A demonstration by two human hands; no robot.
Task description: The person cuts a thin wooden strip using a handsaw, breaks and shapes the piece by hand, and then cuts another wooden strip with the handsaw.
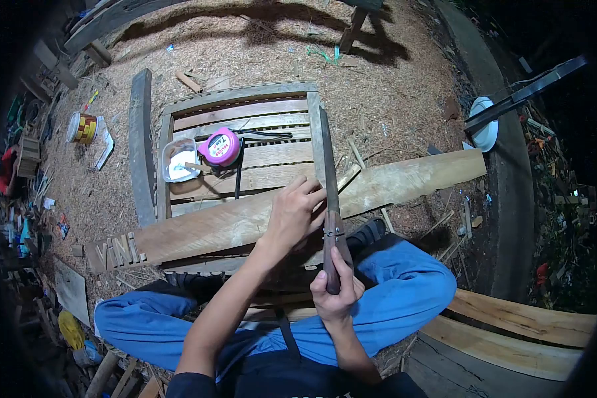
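Board (205,222), just one, lies across the near part of one slatted table (242,95), overhanging it at both sides, below the person's two hands. One tool (331,229) with a long blade and brown handle crosses above it; whether the blade touches the wood, I cannot tell. The right hand (338,285) has its fingers wrapped closed around the handle. The left hand (295,215) is over the board beside the blade, fingers bent and partly curled; whether they have hold of anything is hidden.

Several small sticks (119,252) lie in a row at the board's left end, too bunched for a sure count. Farther back on the table are one pink tape measure (221,147) and, just left of it, one clear tub (166,174). One tin (83,128) sits on the ground to the left, and two pale planks (524,316) are at lower right.
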